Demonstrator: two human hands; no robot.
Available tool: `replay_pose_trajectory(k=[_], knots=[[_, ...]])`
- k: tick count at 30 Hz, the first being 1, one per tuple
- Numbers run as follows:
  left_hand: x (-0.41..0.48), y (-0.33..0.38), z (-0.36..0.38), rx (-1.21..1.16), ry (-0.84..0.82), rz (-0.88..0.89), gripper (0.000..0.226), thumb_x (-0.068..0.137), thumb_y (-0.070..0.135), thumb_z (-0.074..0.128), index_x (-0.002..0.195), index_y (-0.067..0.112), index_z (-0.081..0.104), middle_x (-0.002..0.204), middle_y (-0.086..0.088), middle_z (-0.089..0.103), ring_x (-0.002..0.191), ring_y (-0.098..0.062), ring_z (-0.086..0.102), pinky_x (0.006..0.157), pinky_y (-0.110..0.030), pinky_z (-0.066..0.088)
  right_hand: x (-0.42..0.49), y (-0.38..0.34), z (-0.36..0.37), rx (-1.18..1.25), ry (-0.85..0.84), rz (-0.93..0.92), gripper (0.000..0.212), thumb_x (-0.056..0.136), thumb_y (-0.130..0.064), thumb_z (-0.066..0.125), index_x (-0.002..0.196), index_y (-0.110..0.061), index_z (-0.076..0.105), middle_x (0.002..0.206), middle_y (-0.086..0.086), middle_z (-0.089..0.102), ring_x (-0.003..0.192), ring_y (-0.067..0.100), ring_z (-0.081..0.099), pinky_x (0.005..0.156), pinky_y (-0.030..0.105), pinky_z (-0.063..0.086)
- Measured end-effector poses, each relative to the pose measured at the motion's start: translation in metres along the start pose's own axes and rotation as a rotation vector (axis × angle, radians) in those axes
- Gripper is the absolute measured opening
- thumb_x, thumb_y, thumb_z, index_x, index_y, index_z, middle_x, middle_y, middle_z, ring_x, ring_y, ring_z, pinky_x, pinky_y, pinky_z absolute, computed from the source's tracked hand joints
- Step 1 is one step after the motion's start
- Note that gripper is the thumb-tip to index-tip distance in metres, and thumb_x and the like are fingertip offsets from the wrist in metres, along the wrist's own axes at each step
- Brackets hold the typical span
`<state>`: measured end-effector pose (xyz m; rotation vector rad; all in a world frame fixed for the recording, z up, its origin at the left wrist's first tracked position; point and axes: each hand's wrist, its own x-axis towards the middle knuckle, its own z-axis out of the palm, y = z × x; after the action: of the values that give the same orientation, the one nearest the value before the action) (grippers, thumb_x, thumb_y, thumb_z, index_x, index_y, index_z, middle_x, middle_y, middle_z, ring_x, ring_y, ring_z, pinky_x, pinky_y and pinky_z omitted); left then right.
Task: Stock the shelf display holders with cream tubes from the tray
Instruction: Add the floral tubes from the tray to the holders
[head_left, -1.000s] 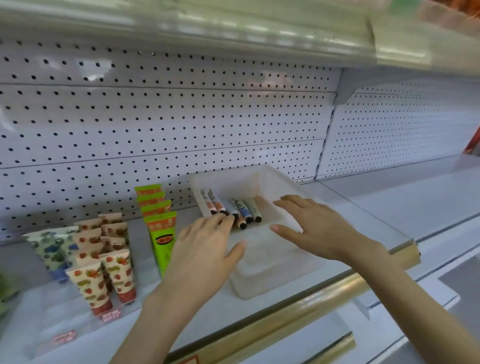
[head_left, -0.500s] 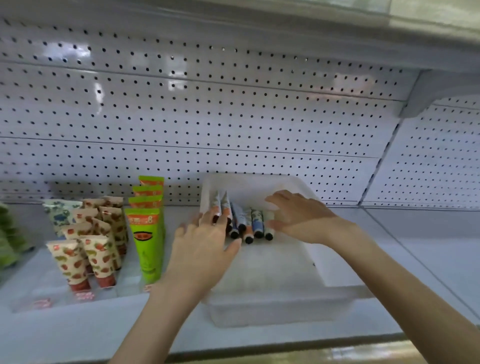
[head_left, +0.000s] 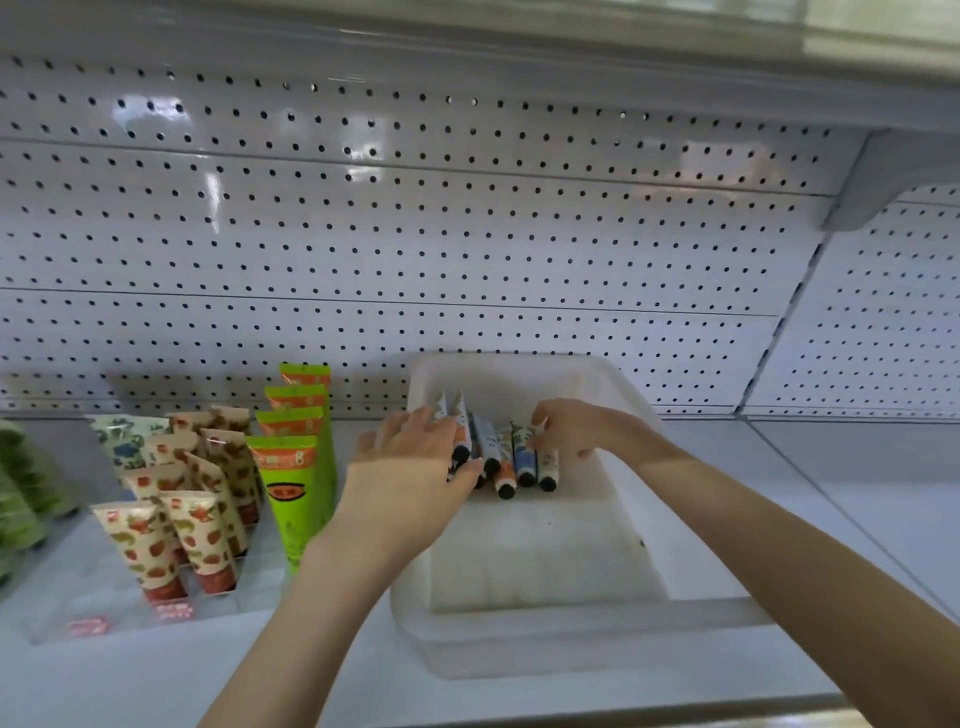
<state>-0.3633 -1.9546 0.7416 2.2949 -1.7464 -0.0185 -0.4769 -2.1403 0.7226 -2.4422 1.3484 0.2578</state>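
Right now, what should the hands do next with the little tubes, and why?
Probably grip a few tubes and lift them out. The left hand and right hand both rest on the tubes lying in the tray, and the display holder waits just to its left.

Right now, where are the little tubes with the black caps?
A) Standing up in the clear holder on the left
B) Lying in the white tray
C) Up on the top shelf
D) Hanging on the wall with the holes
B: the small black-capped tubes lie side by side in the white tray, with the left hand and right hand reaching in at them.
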Motion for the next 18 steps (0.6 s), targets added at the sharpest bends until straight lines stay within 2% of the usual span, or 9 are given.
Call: replay_pose_trajectory(k=[3,6,11,14,18], knots=[[0.002,-0.003,0.0,0.001,-0.002,0.015,0.043,0.096,0.047,0.032,0.133,0.025,0.039,0.145,0.005,0.032,0.135,-0.018,0.024,0.105,-0.033,0.024,0.008,0.004,0.009,-0.007,0.118,-0.011,0.047,0.094,-0.02,0.05,0.136,-0.003,0.039,0.138,0.014,0.045,0.123,0.029,0.046,0.094,0.034,0.042],[0.003,-0.005,0.001,0.001,-0.008,0.018,0.043,0.096,0.047,0.032,0.132,0.024,0.039,0.144,0.006,0.033,0.134,-0.018,0.025,0.103,-0.033,0.027,0.014,0.006,0.017,0.028,0.15,-0.026,0.049,0.094,-0.023,0.051,0.139,-0.01,0.036,0.14,0.01,0.044,0.125,0.028,0.043,0.101,0.038,0.039],[0.003,-0.004,0.002,-0.009,-0.016,0.027,0.044,0.096,0.047,0.032,0.134,0.025,0.037,0.143,0.007,0.033,0.132,-0.017,0.027,0.102,-0.033,0.028,0.014,0.006,0.022,0.049,0.055,-0.051,0.061,0.093,-0.032,0.054,0.145,-0.012,0.027,0.146,0.007,0.038,0.131,0.024,0.039,0.103,0.031,0.033],[0.003,-0.002,0.003,0.002,0.003,0.042,0.042,0.096,0.047,0.032,0.13,0.025,0.04,0.14,0.007,0.037,0.13,-0.016,0.03,0.1,-0.033,0.029,0.011,0.009,0.018,0.045,0.0,-0.072,0.072,0.091,-0.031,0.058,0.148,-0.014,0.018,0.152,0.005,0.028,0.137,0.023,0.032,0.107,0.032,0.029],[0.002,0.001,0.004,-0.003,0.014,0.059,0.044,0.096,0.048,0.032,0.133,0.024,0.04,0.141,0.008,0.036,0.13,-0.016,0.029,0.101,-0.031,0.028,0.01,0.013,0.015,0.013,-0.133,-0.066,0.089,0.083,-0.042,0.066,0.149,-0.018,0.011,0.153,0.001,0.026,0.138,0.023,0.03,0.109,0.034,0.029]])
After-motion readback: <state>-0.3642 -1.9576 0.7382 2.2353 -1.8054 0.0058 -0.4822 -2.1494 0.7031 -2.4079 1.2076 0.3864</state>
